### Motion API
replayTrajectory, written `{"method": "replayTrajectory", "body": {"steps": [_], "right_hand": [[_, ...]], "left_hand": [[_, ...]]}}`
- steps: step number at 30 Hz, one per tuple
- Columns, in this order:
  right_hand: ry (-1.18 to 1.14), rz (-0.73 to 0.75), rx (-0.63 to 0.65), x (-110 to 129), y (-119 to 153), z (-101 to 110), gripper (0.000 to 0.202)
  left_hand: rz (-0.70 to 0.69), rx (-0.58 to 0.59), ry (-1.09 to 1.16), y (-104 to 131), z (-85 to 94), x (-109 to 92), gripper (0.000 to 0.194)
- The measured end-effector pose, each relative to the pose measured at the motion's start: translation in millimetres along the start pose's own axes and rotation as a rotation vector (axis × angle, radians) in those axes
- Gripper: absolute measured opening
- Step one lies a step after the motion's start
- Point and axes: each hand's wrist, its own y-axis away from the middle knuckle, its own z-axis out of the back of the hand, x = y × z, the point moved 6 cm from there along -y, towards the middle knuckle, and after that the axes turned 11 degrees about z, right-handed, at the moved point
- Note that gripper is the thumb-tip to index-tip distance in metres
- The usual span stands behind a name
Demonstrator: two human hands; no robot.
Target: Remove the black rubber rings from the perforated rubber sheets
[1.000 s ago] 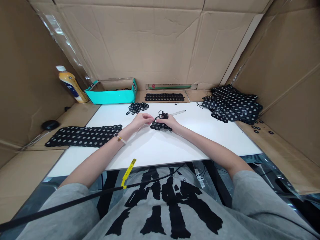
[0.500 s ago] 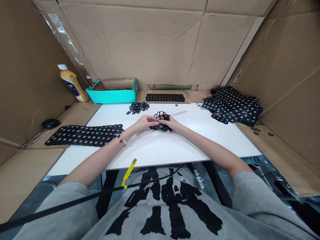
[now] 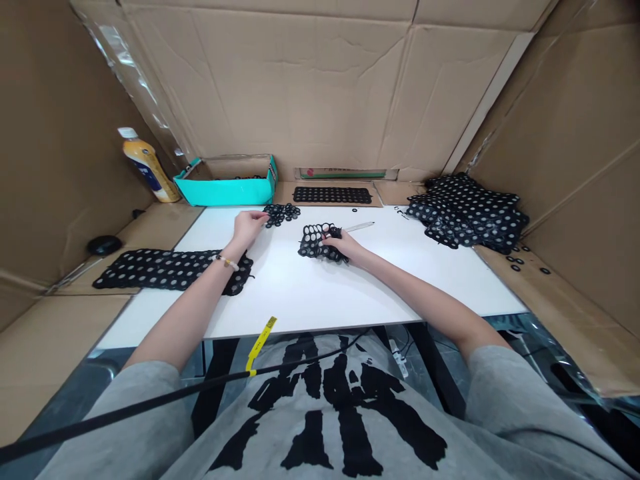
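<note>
— Black rubber sheet (image 3: 316, 241), punched with holes, lies mid-desk (image 3: 350, 293), our right hand (image 3: 345, 245) gripping it; looks floppy and light, so we'd pinch its edge

— Left hand (image 3: 247, 223)?

— Fingers pinched together at the loose rings (image 3: 283, 213), whether on one, we can't tell

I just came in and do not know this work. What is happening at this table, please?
A person sits at a white table inside cardboard walls. The right hand holds a black sheet of joined rings on the table. The left hand reaches to a small pile of loose black rings. More perforated black sheets lie at the left and stacked at the right.
</note>
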Motion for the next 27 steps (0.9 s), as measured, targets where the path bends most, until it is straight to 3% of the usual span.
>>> {"method": "replayTrajectory", "body": {"steps": [3, 6, 8, 12, 16, 21, 27], "right_hand": [[0.062, 0.031, 0.015, 1.7, 0.0, 1.0, 0.021], [0.052, 0.042, 0.003, -0.6, -1.9, 2.4, 0.027], [-0.002, 0.037, -0.018, -3.5, -3.3, 3.6, 0.03], [-0.114, 0.041, -0.026, -5.9, -3.6, 3.0, 0.036], [-0.081, 0.08, 0.015, -1.3, -2.2, 0.3, 0.035], [-0.001, 0.117, 0.021, 3.2, -2.9, -0.9, 0.036], [0.043, 0.152, 0.054, 5.8, -2.5, -3.9, 0.031]], "left_hand": [[-0.017, 0.014, -0.084, -8.8, 4.0, 4.1, 0.03], [-0.168, 0.043, -0.102, 4.7, -2.9, -13.7, 0.044], [-0.266, 0.152, -0.107, 23.4, -15.2, -31.0, 0.037], [-0.371, 0.475, -0.117, 70.4, -48.7, -58.9, 0.031], [-0.384, 0.577, -0.113, 96.4, -67.2, -67.4, 0.035], [-0.404, 0.604, -0.172, 104.0, -70.8, -65.5, 0.035], [-0.507, 0.435, -0.244, 115.1, -66.5, -71.3, 0.025]]}}
